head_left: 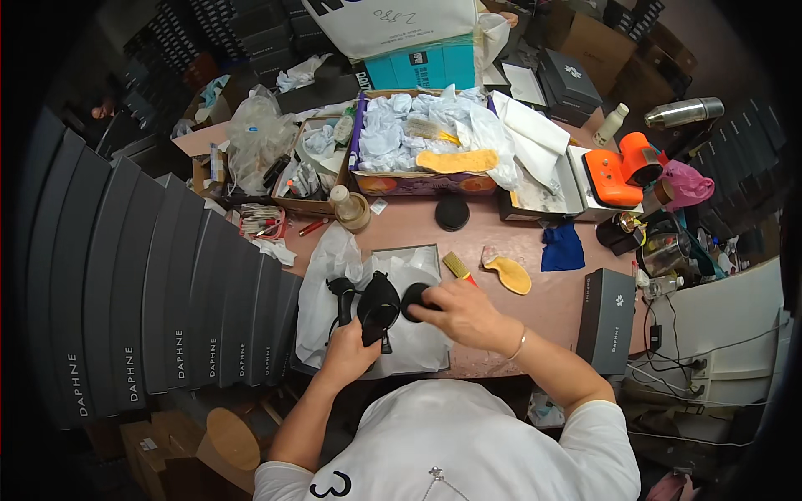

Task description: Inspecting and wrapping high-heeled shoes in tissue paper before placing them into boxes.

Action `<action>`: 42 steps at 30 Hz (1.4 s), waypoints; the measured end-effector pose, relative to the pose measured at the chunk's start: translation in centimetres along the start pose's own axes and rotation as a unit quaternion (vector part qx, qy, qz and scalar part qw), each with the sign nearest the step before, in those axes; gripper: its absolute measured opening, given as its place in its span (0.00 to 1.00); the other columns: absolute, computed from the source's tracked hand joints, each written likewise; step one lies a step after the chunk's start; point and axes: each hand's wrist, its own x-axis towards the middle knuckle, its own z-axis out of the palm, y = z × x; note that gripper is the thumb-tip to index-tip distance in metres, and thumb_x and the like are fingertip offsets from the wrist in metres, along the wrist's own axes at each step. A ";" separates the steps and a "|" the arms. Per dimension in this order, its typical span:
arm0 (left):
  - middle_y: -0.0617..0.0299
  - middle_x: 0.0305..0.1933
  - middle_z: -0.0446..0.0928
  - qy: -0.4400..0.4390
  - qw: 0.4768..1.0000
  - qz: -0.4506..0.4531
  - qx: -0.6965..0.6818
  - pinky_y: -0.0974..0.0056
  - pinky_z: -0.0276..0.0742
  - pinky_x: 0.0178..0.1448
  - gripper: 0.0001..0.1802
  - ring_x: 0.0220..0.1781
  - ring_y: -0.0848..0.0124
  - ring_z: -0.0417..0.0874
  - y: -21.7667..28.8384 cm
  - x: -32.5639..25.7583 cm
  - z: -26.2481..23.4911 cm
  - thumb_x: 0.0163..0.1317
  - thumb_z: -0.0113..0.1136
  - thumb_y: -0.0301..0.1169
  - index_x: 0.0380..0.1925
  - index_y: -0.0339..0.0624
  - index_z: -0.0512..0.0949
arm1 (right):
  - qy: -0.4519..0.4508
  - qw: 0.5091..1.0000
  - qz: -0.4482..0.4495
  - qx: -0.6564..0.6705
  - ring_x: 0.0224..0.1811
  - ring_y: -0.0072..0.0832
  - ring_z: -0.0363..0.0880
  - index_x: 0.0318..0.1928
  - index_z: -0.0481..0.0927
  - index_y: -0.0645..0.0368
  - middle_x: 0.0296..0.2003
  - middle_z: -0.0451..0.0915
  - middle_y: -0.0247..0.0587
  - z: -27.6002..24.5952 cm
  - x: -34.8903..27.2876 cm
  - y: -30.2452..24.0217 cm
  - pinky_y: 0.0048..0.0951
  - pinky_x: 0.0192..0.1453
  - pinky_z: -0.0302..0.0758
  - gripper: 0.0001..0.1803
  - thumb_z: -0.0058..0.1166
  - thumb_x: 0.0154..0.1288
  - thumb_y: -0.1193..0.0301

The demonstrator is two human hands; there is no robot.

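Note:
My left hand [349,354] is closed around a black high-heeled shoe [380,302], holding it over the open shoe box. Beside it lies a second black shoe [341,292] with a strap, partly hidden. White tissue paper [322,271] lines the open box and spills over its left side. In my right hand [464,313] is a round black pad [414,302], gripped between the fingers close to the shoe's right side. A brush [458,266] with pale bristles and a red handle lies just beyond my right hand, and a yellow insole-shaped pad [509,274] rests right of it.
Grey shoe boxes [150,275] stand stacked along the left. At the back, a carton [426,184] holds crumpled tissue. A round black tin-like object [451,213], a blue cloth [562,247], a closed shoe box [606,321] and an orange device [614,177] occupy the table's middle and right.

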 end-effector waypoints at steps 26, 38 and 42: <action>0.54 0.27 0.74 -0.104 0.703 -0.088 -0.698 0.66 0.71 0.34 0.25 0.27 0.65 0.74 -1.6 0.2 2.7 0.63 0.51 0.53 0.41 0.39 0.73 | 0.142 0.824 0.350 0.423 0.37 0.19 0.77 0.44 0.76 0.63 0.36 0.76 0.35 3.6 -3.3 2.1 0.21 0.41 0.73 0.10 0.56 0.63 0.75; 0.61 0.32 0.75 -0.114 0.826 -0.004 -0.552 0.68 0.78 0.34 0.26 0.31 0.73 0.78 1.3 -1.6 3.3 0.59 0.61 0.50 0.43 0.37 0.75 | 0.158 0.662 0.297 0.670 0.32 0.17 0.76 0.64 0.60 0.61 0.33 0.73 0.34 1.3 1.5 -6.1 0.20 0.33 0.77 0.31 0.47 0.59 0.85; 0.61 0.34 0.75 -0.115 0.824 0.000 -0.555 0.69 0.78 0.34 0.27 0.31 0.73 0.78 1.5 -1.6 3.1 0.58 0.61 0.51 0.43 0.36 0.74 | 0.172 0.658 0.300 0.669 0.32 0.17 0.75 0.61 0.64 0.62 0.33 0.72 0.33 1.0 1.3 -6.5 0.19 0.31 0.76 0.28 0.46 0.57 0.86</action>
